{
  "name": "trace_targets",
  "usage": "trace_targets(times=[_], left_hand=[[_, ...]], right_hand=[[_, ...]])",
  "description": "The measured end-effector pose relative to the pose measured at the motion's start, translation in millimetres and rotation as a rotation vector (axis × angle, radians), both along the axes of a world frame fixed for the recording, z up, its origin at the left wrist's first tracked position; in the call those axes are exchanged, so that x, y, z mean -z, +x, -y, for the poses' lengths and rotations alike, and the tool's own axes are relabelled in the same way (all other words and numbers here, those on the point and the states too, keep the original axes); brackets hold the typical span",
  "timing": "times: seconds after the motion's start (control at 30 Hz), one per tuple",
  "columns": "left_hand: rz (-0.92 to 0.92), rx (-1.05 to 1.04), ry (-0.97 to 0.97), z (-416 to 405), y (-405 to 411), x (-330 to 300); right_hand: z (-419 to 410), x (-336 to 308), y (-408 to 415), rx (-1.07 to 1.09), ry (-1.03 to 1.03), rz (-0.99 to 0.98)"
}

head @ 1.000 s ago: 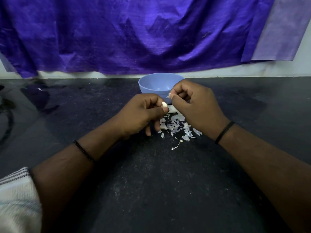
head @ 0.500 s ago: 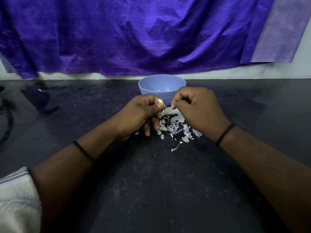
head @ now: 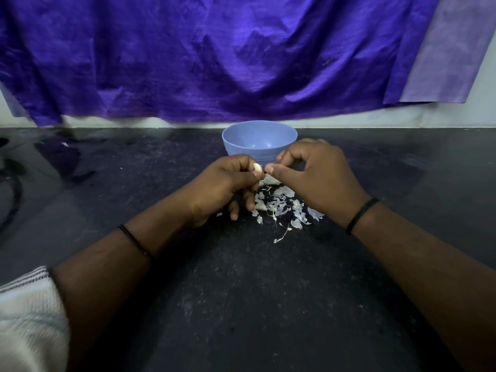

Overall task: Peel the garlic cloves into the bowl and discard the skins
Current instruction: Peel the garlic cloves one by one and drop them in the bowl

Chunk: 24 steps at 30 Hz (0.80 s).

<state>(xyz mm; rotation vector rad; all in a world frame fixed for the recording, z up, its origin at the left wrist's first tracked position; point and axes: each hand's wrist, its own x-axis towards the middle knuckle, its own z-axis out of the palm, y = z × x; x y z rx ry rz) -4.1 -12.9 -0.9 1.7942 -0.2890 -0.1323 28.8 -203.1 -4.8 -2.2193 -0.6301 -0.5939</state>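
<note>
My left hand (head: 222, 186) pinches a pale garlic clove (head: 257, 168) between thumb and forefinger, just in front of the blue bowl (head: 259, 146). My right hand (head: 314, 178) is beside it, thumb and forefinger tips touching the clove's right end as if pinching its skin. Below both hands lies a heap of white and purplish garlic skins (head: 284, 208) on the black counter (head: 241, 291). A larger white piece (head: 269, 179), maybe unpeeled garlic, shows under the hands. The bowl's inside looks empty from here.
A purple cloth (head: 214, 57) hangs on the wall behind the counter. A dark cable (head: 13, 189) curls at the far left. A striped white sleeve (head: 29, 315) fills the lower left corner.
Both hands have dropped slightly and drawn together. The right hand's thumb and forefinger have come back onto the clove held by the left hand.
</note>
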Motion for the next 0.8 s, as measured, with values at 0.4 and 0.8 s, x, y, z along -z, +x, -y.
trace_targets(times=[0.4,0.8], left_hand=[[0.245,-0.150,0.455,3.0,-0.8,3.4],[0.233,-0.224,0.277,7.4,-9.8,-3.5]], right_hand=[[-6.6,1.3,-8.7,-0.194,0.135,-0.195],[-8.2,-0.8,-7.6,-0.271,0.503,-0.493]])
